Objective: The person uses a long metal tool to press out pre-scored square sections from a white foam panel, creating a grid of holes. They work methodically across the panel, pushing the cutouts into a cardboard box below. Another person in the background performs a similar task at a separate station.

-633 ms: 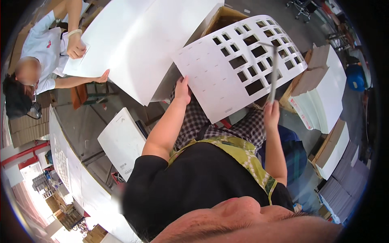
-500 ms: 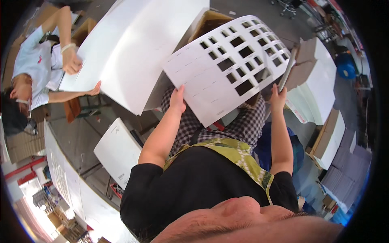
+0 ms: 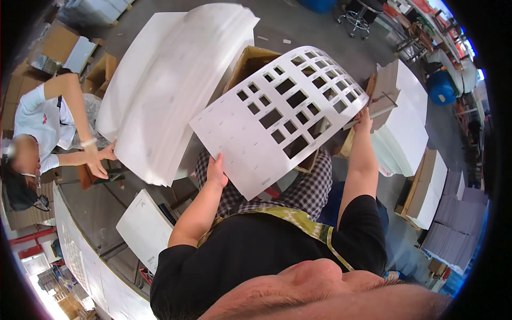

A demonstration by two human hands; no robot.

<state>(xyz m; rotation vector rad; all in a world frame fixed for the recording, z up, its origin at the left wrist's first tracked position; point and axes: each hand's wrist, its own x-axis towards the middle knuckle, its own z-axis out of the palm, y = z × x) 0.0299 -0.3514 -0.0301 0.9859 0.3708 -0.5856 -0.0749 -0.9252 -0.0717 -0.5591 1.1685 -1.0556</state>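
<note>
A large white cardboard sheet (image 3: 234, 144) with rows of cut-out rectangular windows lies bowed above my lap, its far right end curling. At its near left edge, my left hand (image 3: 216, 172) is closed with the thumb on top of the sheet. My right hand (image 3: 363, 121) is closed at the sheet's right edge, around a long thin stick-like tool (image 3: 380, 112) that points off to the right. Its fingers are partly hidden, and whether they also pinch the sheet I cannot tell. Beneath the sheet stands an open brown carton (image 3: 248, 63), mostly covered.
To the left a co-worker's hand (image 3: 108, 152) touches a stack of large white sheets (image 3: 176, 80). More white sheets (image 3: 408, 106) stand stacked at the right, near a brown-sided stack (image 3: 426, 189). A white flat box (image 3: 141, 226) lies by my left elbow. A wheeled stool (image 3: 354, 21) stands far off.
The windowed sheet has shifted left and nearer in view, with both my hands on the same sides. The stick-like tool has swung from upright to pointing right. The co-worker's raised arm has come down.
</note>
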